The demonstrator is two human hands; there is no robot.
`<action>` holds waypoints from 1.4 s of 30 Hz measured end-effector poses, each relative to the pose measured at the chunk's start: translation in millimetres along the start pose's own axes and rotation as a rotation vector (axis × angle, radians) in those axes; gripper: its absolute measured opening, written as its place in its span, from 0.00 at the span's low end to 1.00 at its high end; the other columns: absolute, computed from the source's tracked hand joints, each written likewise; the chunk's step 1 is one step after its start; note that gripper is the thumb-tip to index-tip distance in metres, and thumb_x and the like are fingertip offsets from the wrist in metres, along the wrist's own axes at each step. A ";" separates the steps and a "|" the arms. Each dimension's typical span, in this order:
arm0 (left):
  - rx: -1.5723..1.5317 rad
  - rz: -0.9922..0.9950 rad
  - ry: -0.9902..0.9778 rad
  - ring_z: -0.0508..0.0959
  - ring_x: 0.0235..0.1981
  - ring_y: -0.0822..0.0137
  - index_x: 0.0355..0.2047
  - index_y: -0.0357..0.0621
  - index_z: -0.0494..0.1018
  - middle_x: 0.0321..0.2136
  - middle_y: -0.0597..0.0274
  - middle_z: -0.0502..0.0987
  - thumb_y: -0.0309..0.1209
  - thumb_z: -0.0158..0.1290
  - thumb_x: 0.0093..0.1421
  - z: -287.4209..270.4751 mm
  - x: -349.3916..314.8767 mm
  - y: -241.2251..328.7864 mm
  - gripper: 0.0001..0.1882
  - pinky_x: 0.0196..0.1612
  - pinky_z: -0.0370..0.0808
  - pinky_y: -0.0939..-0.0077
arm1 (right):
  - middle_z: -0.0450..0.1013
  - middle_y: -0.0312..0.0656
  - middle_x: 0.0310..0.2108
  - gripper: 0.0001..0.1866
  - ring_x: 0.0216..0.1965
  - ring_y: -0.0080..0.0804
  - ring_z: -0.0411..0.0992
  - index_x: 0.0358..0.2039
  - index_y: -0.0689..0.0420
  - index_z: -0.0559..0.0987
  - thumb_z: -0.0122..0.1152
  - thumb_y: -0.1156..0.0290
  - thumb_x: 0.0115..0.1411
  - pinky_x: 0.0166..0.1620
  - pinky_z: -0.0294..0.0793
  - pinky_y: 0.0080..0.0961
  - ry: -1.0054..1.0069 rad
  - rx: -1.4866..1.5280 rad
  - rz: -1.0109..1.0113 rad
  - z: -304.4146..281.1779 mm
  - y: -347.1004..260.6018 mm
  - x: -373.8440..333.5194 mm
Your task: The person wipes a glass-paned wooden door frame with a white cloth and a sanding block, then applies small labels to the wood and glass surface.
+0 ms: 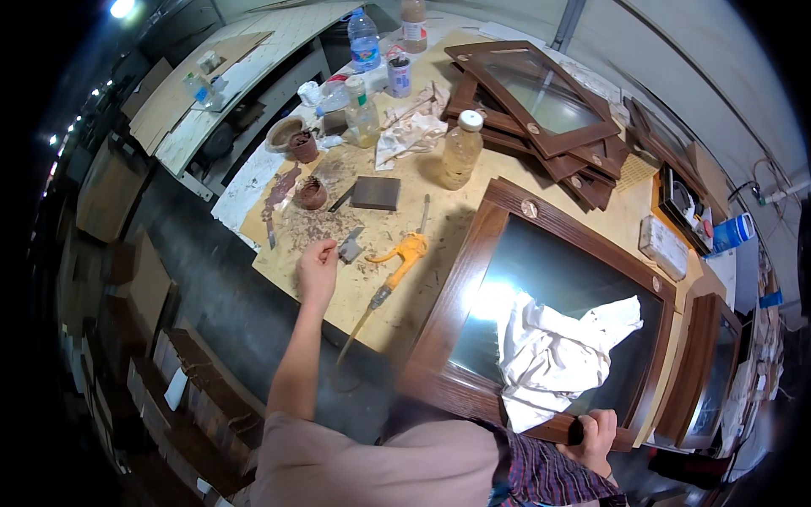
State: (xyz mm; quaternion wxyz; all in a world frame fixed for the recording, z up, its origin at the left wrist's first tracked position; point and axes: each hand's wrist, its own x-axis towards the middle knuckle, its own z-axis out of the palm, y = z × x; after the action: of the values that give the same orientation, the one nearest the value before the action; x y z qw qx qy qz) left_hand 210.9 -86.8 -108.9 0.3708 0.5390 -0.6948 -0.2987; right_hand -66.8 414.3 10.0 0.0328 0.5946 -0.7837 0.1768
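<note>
Dark brown wood borders a large glazed panel (583, 275) that I see through the head view, lying at the near right of the pale table (359, 291). A crumpled white cloth (553, 355) covers part of its glass. The right hand (596, 439) curls at the panel's near edge; I cannot tell whether it grips. The left hand (318, 272) has its fingers drawn together just beside a small grey scraper (350, 246); contact is unclear to me. Farther in are an orange air gun (410, 251) and a dark block (376, 193). I judge the work partway: this glass already sits in its frame, but what remains is not visible. Similar panels (583, 139) are stacked behind, perhaps finished.
</note>
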 end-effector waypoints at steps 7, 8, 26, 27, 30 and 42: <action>-0.042 -0.101 0.352 0.82 0.30 0.71 0.38 0.38 0.81 0.29 0.58 0.84 0.26 0.59 0.61 -10.8 71.0 -81.4 0.07 0.35 0.76 0.76 | 0.64 0.50 0.32 0.35 0.34 0.50 0.64 0.39 0.59 0.71 0.77 0.50 0.37 0.36 0.63 0.45 -0.028 -0.042 0.035 7.1 -2.0 1.8; -0.001 -0.118 0.375 0.83 0.30 0.70 0.39 0.39 0.82 0.29 0.58 0.84 0.26 0.59 0.60 -15.4 82.2 -74.0 0.07 0.36 0.76 0.75 | 0.64 0.50 0.32 0.35 0.34 0.50 0.64 0.39 0.59 0.71 0.76 0.49 0.38 0.36 0.63 0.45 -0.020 -0.064 0.053 8.8 -4.1 0.1; 0.473 -0.472 0.364 0.83 0.38 0.53 0.36 0.48 0.83 0.34 0.54 0.84 0.39 0.62 0.57 -67.0 104.8 -104.0 0.11 0.40 0.78 0.59 | 0.64 0.49 0.33 0.33 0.34 0.50 0.64 0.40 0.59 0.71 0.72 0.49 0.42 0.35 0.63 0.46 -0.031 -0.119 0.112 15.3 -3.1 -13.0; 0.412 -0.450 0.405 0.83 0.35 0.55 0.37 0.46 0.82 0.34 0.54 0.84 0.38 0.61 0.59 -67.2 108.2 -122.5 0.11 0.38 0.78 0.61 | 0.64 0.49 0.33 0.34 0.34 0.50 0.64 0.40 0.59 0.71 0.72 0.47 0.43 0.35 0.63 0.45 -0.032 -0.111 0.105 13.2 -5.4 -11.6; -0.422 -0.280 0.353 0.79 0.26 0.69 0.41 0.41 0.74 0.31 0.57 0.81 0.30 0.53 0.67 -49.9 107.5 -142.2 0.07 0.30 0.75 0.75 | 0.64 0.48 0.33 0.35 0.34 0.50 0.64 0.40 0.58 0.72 0.72 0.44 0.42 0.36 0.64 0.45 -0.058 -0.103 0.080 12.7 0.6 -12.0; -0.443 0.508 -0.455 0.77 0.38 0.67 0.43 0.36 0.79 0.36 0.58 0.77 0.15 0.56 0.57 74.3 49.7 129.1 0.13 0.41 0.73 0.77 | 0.66 0.47 0.33 0.33 0.34 0.48 0.65 0.39 0.57 0.74 0.66 0.39 0.49 0.37 0.66 0.44 -0.065 -0.129 0.114 8.8 -6.8 -8.1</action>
State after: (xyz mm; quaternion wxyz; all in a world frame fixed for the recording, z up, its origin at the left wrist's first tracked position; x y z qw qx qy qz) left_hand 73.4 -102.8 -34.7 0.3769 0.1776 -0.7889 -0.4517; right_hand -56.7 417.4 1.3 0.0354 0.5510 -0.8267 0.1078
